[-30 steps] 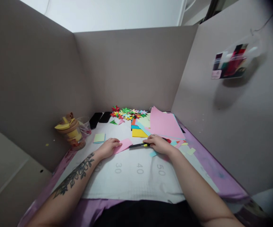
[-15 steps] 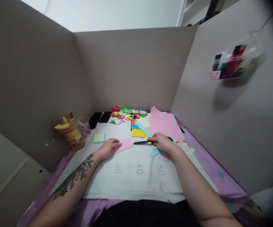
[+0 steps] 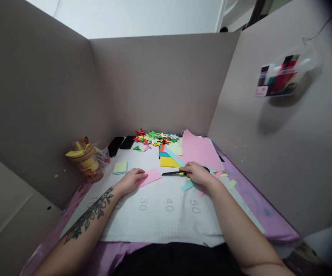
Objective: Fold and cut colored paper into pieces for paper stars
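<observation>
A pink paper piece (image 3: 153,177) lies at the middle of the white mat (image 3: 160,226), its left end under the fingers of my left hand (image 3: 131,180). My right hand (image 3: 196,172) is closed over a black and yellow utility knife (image 3: 171,173), which lies flat with its tip pointing left, close to the paper's right corner. Small blue, pink and yellow scraps (image 3: 187,186) are around my right hand. Left of my left hand is a small stack of light green and blue squares (image 3: 120,167).
Folded paper stars (image 3: 154,138) are heaped at the back. Large pink sheets (image 3: 200,151) and yellow paper (image 3: 169,161) lie right of centre. Two black phones (image 3: 116,145) and a brown-yellow cup (image 3: 87,161) stand left. Grey panels (image 3: 160,84) enclose three sides.
</observation>
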Motion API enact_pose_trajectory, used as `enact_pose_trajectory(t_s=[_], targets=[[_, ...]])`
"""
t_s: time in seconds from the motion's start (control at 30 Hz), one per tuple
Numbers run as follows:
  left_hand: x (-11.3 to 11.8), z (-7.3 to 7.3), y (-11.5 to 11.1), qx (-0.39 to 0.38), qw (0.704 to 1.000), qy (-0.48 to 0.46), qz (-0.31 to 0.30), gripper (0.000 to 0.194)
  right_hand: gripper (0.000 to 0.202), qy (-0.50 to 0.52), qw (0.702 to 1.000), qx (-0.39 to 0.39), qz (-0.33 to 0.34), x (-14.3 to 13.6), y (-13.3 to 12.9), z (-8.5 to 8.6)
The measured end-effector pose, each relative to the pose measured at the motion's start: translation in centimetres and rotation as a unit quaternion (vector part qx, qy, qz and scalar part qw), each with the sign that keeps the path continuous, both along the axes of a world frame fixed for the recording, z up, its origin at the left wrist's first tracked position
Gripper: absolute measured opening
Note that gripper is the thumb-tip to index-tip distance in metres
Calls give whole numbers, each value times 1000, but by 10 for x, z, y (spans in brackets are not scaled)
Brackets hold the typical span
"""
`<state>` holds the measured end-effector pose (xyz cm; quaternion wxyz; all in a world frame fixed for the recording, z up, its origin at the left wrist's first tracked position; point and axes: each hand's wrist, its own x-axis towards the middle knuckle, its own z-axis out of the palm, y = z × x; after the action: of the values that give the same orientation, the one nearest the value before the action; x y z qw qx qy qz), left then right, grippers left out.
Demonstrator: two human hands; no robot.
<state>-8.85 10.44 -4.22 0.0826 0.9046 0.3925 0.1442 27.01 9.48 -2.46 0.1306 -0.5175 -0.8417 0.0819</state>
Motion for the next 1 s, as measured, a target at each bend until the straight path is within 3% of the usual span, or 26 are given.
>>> enact_pose_trajectory(t_s=[0.43,0.7,1.0], targets=[[-1,-2,1,11,1000,-14,-9,35,50,4,1000,-17,11,-5,-2,3],[-4,-10,6,39,999,-6,-22,36,51,18,998,-16,51,-16,-4,0],[0,0,0,11,1000,5,-5,37,51,55,997,2,62,-21,-7,4]])
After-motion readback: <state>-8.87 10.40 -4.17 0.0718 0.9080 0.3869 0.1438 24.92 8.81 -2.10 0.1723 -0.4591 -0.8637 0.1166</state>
